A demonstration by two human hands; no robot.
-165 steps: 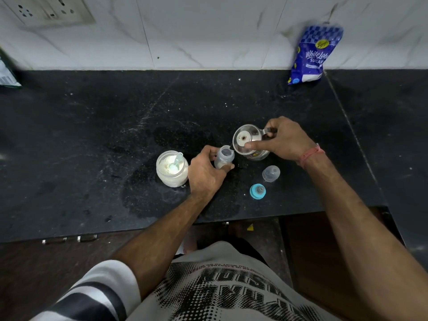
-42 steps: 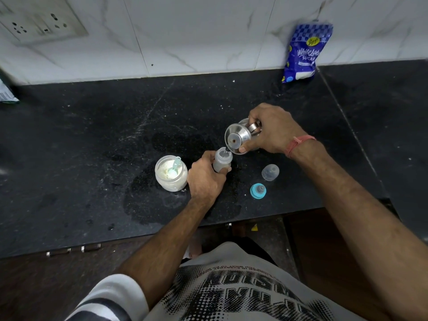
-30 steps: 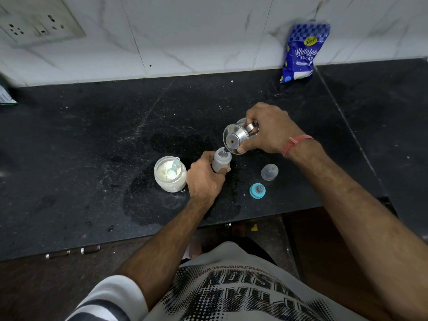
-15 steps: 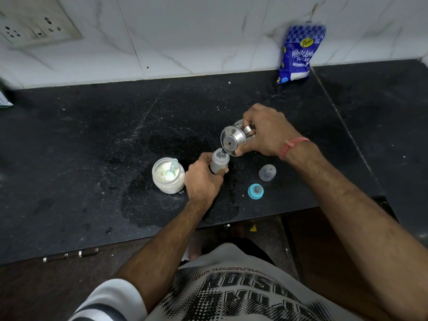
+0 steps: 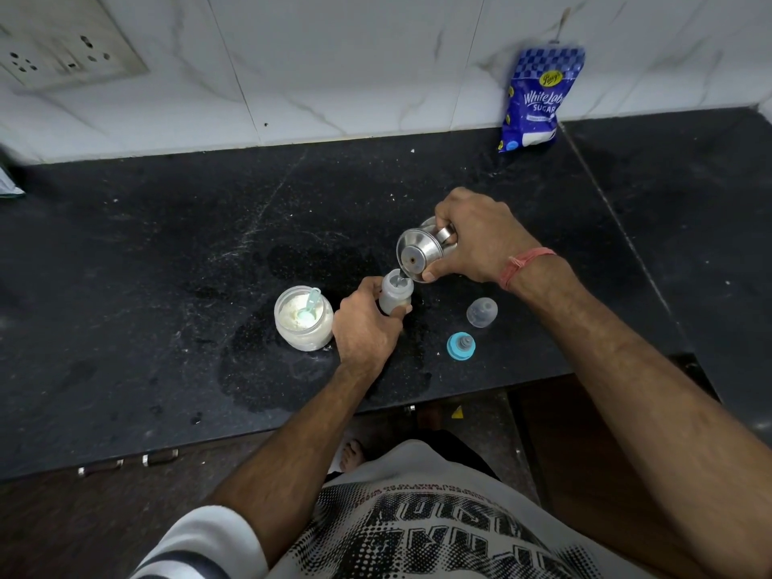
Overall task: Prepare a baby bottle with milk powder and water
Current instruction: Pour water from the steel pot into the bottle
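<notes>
Head view: right hand now tips the steel cup, lifted off the tabletop, over the baby bottle; left hand fingers grip it, filling underway.

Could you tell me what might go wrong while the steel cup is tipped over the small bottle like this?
The steel cup has a far wider rim than the bottle mouth, so water could run down the outside onto the counter. The left hand grips the bottle low, so a knock from the cup might tip it. The open powder jar stands close and could catch splashes.
</notes>
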